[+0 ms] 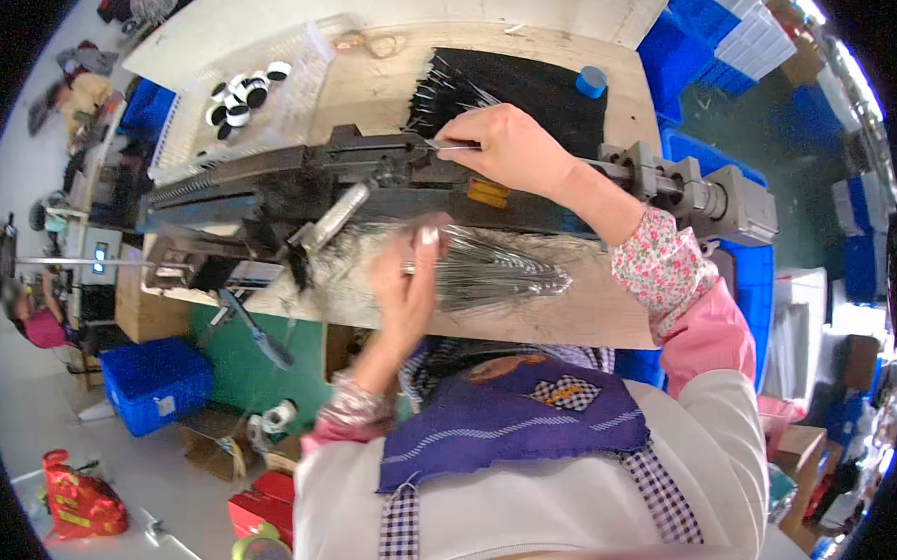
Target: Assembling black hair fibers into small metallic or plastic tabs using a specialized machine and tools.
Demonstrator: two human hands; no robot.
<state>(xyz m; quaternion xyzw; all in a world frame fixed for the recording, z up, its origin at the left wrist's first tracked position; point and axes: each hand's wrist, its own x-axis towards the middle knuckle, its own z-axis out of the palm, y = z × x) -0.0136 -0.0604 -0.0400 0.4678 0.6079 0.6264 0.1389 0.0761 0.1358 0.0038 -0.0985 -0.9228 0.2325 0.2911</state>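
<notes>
A long dark metal bench machine (364,169) runs across the worktable. Over its middle, my right hand (511,149) is closed in a pinch on a thin metal rod (458,145). My left hand (405,277) is in front of the machine, at the left end of a bundle of thin metal wires (498,270) lying on the wooden table. Motion smears its fingers, and I cannot tell whether they hold anything. Behind the machine lies a black cloth (530,86) with several thin metal pieces on its left part.
A clear plastic basket (305,86) with black and white round pieces stands at the back left. A blue round cap (591,82) sits on the cloth. Pliers-like tools (256,330) hang at the table's front left. Blue crates (673,45) stand at right; a blue box (158,385) is on the floor.
</notes>
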